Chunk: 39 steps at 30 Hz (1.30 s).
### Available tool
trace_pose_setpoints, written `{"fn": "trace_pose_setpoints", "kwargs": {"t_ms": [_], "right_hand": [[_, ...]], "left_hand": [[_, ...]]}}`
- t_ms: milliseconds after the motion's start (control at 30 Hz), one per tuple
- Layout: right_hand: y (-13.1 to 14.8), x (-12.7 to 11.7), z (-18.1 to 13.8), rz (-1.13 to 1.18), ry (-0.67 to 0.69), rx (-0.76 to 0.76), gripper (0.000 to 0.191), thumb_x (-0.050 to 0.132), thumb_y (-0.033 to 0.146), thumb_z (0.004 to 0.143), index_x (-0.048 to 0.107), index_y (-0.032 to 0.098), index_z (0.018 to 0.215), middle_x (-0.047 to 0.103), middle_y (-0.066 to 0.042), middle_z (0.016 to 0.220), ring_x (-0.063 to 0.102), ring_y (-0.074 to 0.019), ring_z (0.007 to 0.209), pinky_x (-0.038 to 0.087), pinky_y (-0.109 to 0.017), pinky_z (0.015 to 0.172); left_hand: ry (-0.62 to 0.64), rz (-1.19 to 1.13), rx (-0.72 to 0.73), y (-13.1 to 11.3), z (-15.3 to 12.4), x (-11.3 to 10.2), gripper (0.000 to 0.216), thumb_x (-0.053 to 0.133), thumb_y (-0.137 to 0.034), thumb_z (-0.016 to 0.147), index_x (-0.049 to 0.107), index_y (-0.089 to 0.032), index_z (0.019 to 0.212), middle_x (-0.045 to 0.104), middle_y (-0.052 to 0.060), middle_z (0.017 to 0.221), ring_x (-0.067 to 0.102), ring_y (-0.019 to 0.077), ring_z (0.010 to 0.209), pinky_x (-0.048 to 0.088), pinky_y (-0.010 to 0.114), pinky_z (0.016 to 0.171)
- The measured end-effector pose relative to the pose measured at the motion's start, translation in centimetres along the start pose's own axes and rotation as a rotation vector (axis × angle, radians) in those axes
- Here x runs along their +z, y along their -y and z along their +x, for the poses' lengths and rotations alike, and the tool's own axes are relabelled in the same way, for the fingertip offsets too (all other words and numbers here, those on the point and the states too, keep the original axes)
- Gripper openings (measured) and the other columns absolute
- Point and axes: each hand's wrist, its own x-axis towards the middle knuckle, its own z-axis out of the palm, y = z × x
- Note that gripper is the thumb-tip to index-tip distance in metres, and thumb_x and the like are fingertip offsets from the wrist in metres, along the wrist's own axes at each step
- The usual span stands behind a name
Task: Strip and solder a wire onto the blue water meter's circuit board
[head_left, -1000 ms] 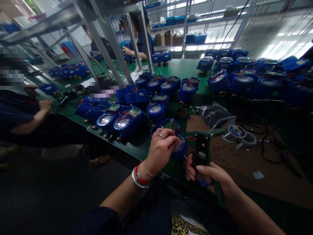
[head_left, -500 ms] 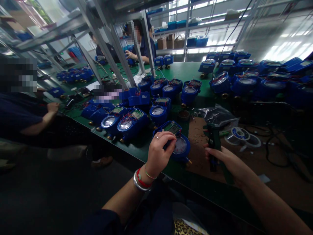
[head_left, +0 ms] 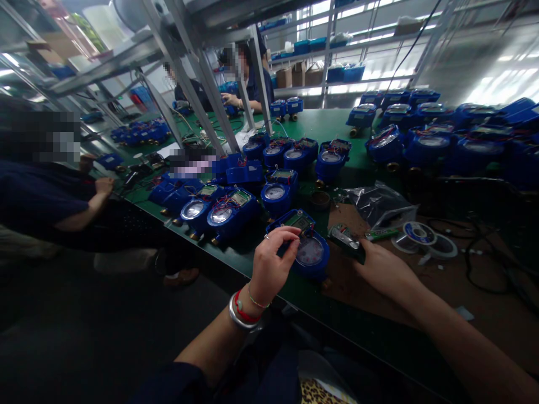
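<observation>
A green workbench (head_left: 233, 259) runs through a bright room with metal shelving behind it. On it, near its front edge, a blue meter (head_left: 316, 259) lies with its round window facing up, just beside the left edge of a brown sheet (head_left: 381, 297). The window is clear and slightly hazy, with small reddish marks on the pale dial beneath; at the far end, an open compartment shows a green circuit board with a small greyish display. The blue casing looks smooth and deep in colour, and part of it is hidden by the left hand (head_left: 270, 261). That hand hangs over the meter in a narrow pinch, thumb and fingertips close together; whether something thin sits between them, I cannot tell. The right hand (head_left: 385, 266) grips a dark green hand tool (head_left: 346, 238) with a shiny metal part, over the brown sheet. Just beyond lie a small green strip (head_left: 381, 234), a solder spool (head_left: 420, 233), a clear plastic bag (head_left: 381, 203) and a round brown dish (head_left: 320, 200). More blue meters (head_left: 233, 213) stand to the left with red wires showing, and others (head_left: 429, 143) crowd the right. Farther out, co-workers (head_left: 259, 84) sit along the bench
</observation>
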Motion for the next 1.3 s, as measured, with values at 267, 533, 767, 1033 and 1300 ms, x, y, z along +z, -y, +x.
{"fn": "trace_pose_setpoints", "kwargs": {"t_ms": [267, 533, 767, 1033, 1300], "right_hand": [[-0.4, 1.6, 0.2, -0.185, -0.221, -0.042, 0.049, 0.053, 0.037, 0.085, 0.048, 0.008, 0.124, 0.06, -0.018, 0.109, 0.057, -0.0321, 0.105, 0.044, -0.041, 0.087], [-0.2, 2.3, -0.4, -0.151, -0.282, -0.047, 0.055, 0.055, 0.034, 0.084, 0.043, 0.008, 0.131, 0.058, -0.017, 0.115, 0.053, -0.0317, 0.108, 0.042, -0.043, 0.092], [-0.1, 2.2, -0.3, -0.052, -0.315, -0.068, 0.058, 0.054, 0.029, 0.085, 0.039, 0.007, 0.137, 0.052, -0.018, 0.125, 0.047, -0.0319, 0.116, 0.039, -0.044, 0.098], [0.0, 1.2, -0.3, 0.076, -0.29, -0.072, 0.052, 0.053, 0.025, 0.086, 0.044, 0.007, 0.134, 0.051, -0.016, 0.129, 0.045, -0.0292, 0.12, 0.038, -0.04, 0.102], [-2.1, -5.7, 2.7, -0.223, -0.31, -0.018, 0.024, 0.041, 0.01, 0.089, 0.064, 0.016, 0.088, 0.065, -0.011, 0.095, 0.055, -0.0282, 0.097, 0.038, -0.041, 0.085]], "left_hand": [[0.029, 0.016, 0.023, -0.1, -0.3, -0.3, 0.007, 0.057, -0.013, 0.089, 0.06, -0.018, 0.092, 0.063, 0.005, 0.109, 0.059, 0.0162, 0.104, 0.047, 0.031, 0.092], [0.028, 0.143, 0.097, -0.4, -0.8, -0.2, 0.015, 0.057, -0.013, 0.089, 0.059, -0.018, 0.102, 0.058, 0.007, 0.119, 0.055, 0.019, 0.112, 0.045, 0.037, 0.1], [-0.051, 0.209, 0.14, 0.4, -2.4, -0.7, 0.027, 0.055, -0.013, 0.089, 0.055, -0.018, 0.115, 0.055, 0.01, 0.123, 0.053, 0.0223, 0.115, 0.046, 0.042, 0.099], [-0.209, 0.36, 0.119, 4.8, -4.5, -2.3, 0.023, 0.053, -0.014, 0.089, 0.057, -0.017, 0.112, 0.057, 0.01, 0.119, 0.056, 0.0229, 0.111, 0.046, 0.04, 0.096], [-0.122, 0.414, 0.003, 9.9, -6.0, -2.1, 0.022, 0.047, -0.02, 0.092, 0.057, -0.018, 0.111, 0.055, 0.01, 0.122, 0.055, 0.0245, 0.112, 0.048, 0.042, 0.094]]}}
